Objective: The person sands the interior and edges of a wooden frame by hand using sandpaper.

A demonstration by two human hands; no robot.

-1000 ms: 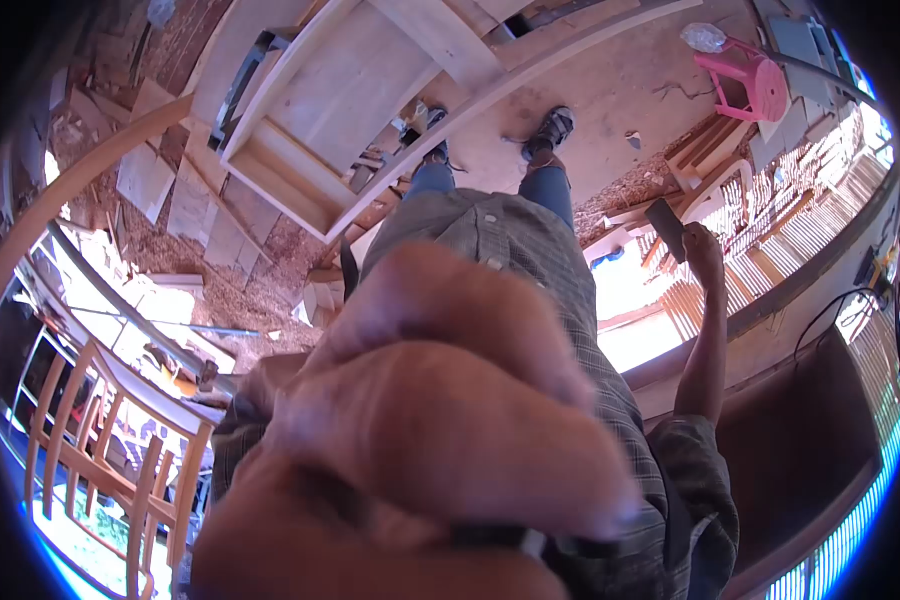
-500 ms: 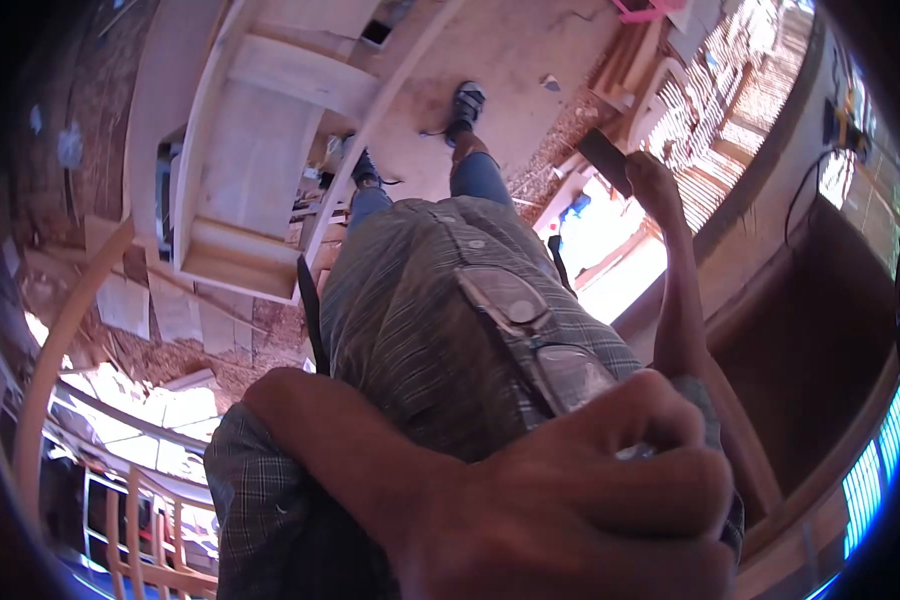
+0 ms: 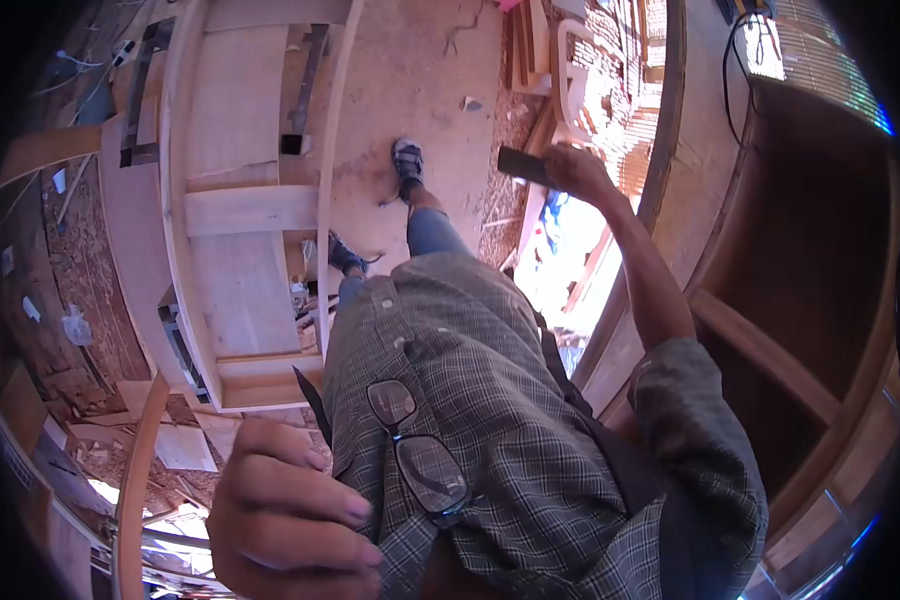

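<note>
My right hand (image 3: 577, 172), reaching out over the floor at the upper right, is closed around one end of a dark flat rectangular piece (image 3: 525, 166). Its exact kind does not show. At the lower left, close to the camera, my left hand (image 3: 292, 515) has loosely bent fingers, slightly apart, with nothing visible in them; its palm is hidden. Beside that hand, a pair of glasses (image 3: 428, 470) hangs on the front of my checked shirt (image 3: 500, 370).
A pale wooden frame with panels (image 3: 250, 210) stands to my left. On the right is a dark brown wooden cabinet (image 3: 810, 220) with a divider. Offcuts (image 3: 183, 447) and shavings litter the floor. A dark cable (image 3: 735, 80) hangs at the upper right.
My left hand has moved from across my chest to the lower left, and its closed fingers have loosened. My right hand, still holding the dark piece, appears further left as the view turned.
</note>
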